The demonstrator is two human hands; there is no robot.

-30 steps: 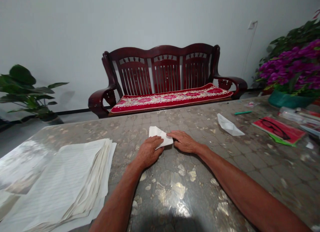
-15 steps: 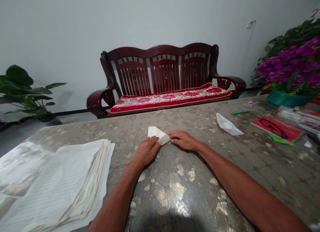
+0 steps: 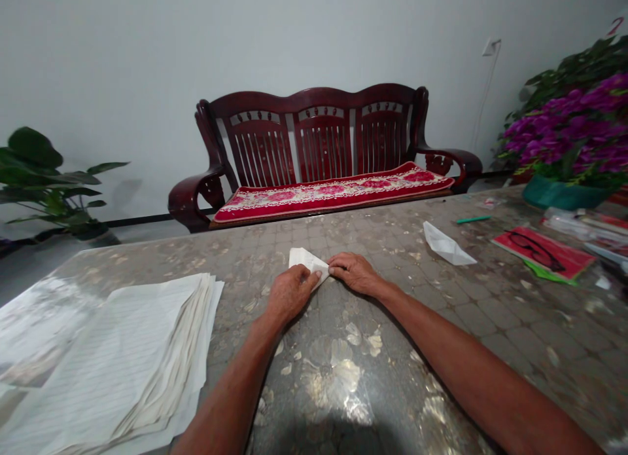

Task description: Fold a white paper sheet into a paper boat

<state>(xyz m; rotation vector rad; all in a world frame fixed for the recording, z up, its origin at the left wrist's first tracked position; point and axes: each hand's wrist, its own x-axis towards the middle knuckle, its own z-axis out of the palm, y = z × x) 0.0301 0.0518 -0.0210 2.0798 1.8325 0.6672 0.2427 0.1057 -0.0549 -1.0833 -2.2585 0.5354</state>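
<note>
A small folded piece of white paper (image 3: pixel 300 256) lies on the patterned tabletop (image 3: pixel 338 350) between my hands. My left hand (image 3: pixel 293 290) is closed on its near left side, the thumb pressed on top of the paper. At the right-hand corner, my right hand (image 3: pixel 354 272) pinches the paper's tip between thumb and fingers. Part of the paper is hidden beneath the left fingers. Off to the right of my hands, a folded white paper boat (image 3: pixel 447 245) rests on the table.
A stack of lined paper sheets (image 3: pixel 112 357) lies at the left. On the right are a green pen (image 3: pixel 473 220), black glasses (image 3: pixel 537 249) on a red booklet (image 3: pixel 576 264), and purple flowers (image 3: pixel 574 137) in a teal pot (image 3: pixel 564 193). Beyond the table stands a wooden bench (image 3: pixel 321 141).
My right fingers have closed into a pinch on the paper's right corner, shifting slightly left. My left thumb has slid a little to the right over the paper.
</note>
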